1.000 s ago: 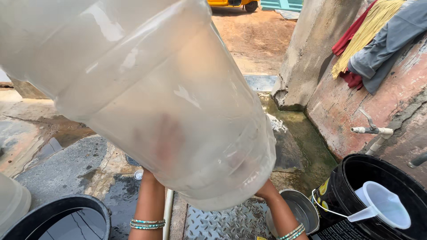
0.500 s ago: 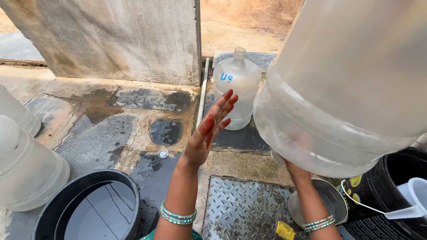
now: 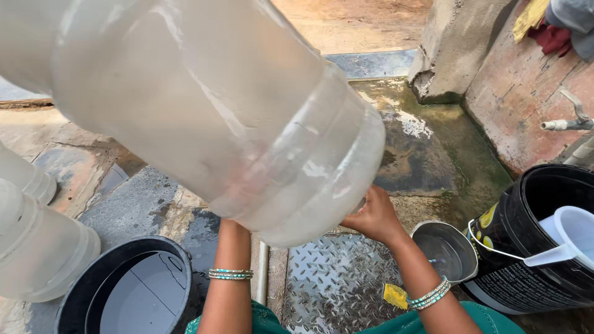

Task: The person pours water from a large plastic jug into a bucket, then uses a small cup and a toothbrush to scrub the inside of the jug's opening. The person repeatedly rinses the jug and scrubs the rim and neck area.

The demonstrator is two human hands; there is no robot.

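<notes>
A big clear plastic water jug (image 3: 204, 111), smooth, round and ribbed near its base, is lifted close under the camera and tilted, filling most of the view. The right hand (image 3: 371, 216) cups the rim of its base, fingers (image 3: 365, 207) curled against the plastic; the left hand (image 3: 238, 207) is under the jug and shows only as a blur through the wall, so I cannot tell how its fingers lie. Judging by the wet, slick-looking plastic and a hold at the base alone, the jug could slip or swing and drop onto the ridged metal plate (image 3: 334, 278) or knock the small steel pot (image 3: 445, 247). The wet, patchy concrete floor (image 3: 433, 148) could also cost the person their footing. A black tub of water (image 3: 124, 291) sits lower left, a black bucket (image 3: 544, 247) with a white plastic scoop (image 3: 572, 232) at right.
</notes>
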